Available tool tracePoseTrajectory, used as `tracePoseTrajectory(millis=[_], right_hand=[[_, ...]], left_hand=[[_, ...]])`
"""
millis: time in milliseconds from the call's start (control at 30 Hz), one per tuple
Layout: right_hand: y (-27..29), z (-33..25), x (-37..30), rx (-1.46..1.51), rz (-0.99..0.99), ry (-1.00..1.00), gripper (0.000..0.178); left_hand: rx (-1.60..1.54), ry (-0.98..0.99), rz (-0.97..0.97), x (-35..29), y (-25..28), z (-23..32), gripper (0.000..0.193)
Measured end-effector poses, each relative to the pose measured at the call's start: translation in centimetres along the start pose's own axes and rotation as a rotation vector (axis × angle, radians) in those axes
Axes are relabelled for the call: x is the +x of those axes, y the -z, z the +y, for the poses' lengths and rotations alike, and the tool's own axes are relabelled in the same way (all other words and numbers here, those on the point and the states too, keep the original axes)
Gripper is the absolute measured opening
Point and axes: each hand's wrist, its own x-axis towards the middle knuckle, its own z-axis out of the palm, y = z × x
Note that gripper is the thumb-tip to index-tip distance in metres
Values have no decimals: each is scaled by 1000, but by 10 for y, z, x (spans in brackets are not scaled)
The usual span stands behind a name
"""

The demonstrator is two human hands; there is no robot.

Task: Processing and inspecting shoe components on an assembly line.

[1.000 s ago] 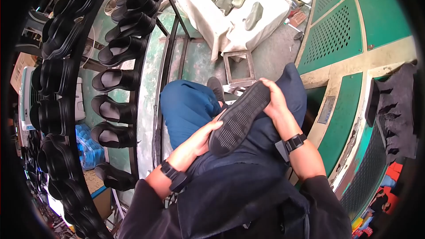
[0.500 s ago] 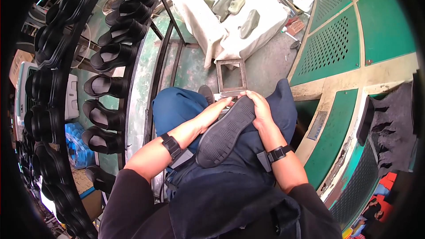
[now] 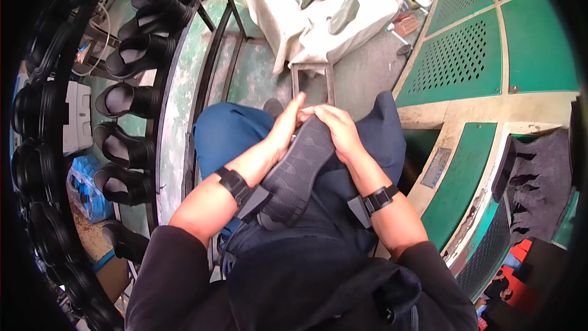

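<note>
A black shoe [image 3: 295, 175] is held over my lap with its patterned sole turned up toward me. Its far end lies between my two hands, and the near end rests by my left wrist. My right hand [image 3: 335, 127] is closed round the far end, fingers bent over the tip. Along the shoe's left side presses my left hand [image 3: 286, 127], thumb pointing up and its fingers partly hidden behind the shoe. Both hands meet at the tip. The shoe's upper faces down, out of sight.
Racks of black shoes [image 3: 125, 101] stand at my left. Ahead, a cloth-covered table [image 3: 269, 9] bears several grey-green shoe lasts [image 3: 344, 15], with a metal frame [image 3: 331, 83] before it. A green machine cabinet [image 3: 459, 55] is at my right, beside a hanging dark cloth [image 3: 539, 178].
My left hand has shifted to the far tip, beside the right hand. The shoe has turned to a steeper angle and moved slightly left. The whole view has shifted a little.
</note>
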Motion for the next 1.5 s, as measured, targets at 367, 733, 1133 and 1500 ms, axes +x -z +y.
tracePoseTrajectory(millis=[367, 733, 1133, 1500], right_hand=[[-42, 6, -34, 69, 176, -35, 22], [-62, -19, -60, -92, 148, 173, 22], [0, -39, 5, 255, 99, -74, 50], [-30, -52, -8, 348, 170, -237, 46]], left_hand=[[-57, -47, -102, -17, 12, -20, 25], [131, -490, -447, -21, 14, -37, 22], [-355, 178, -274, -135, 23, -54, 41], [-434, 88, -35, -206, -34, -71, 48]])
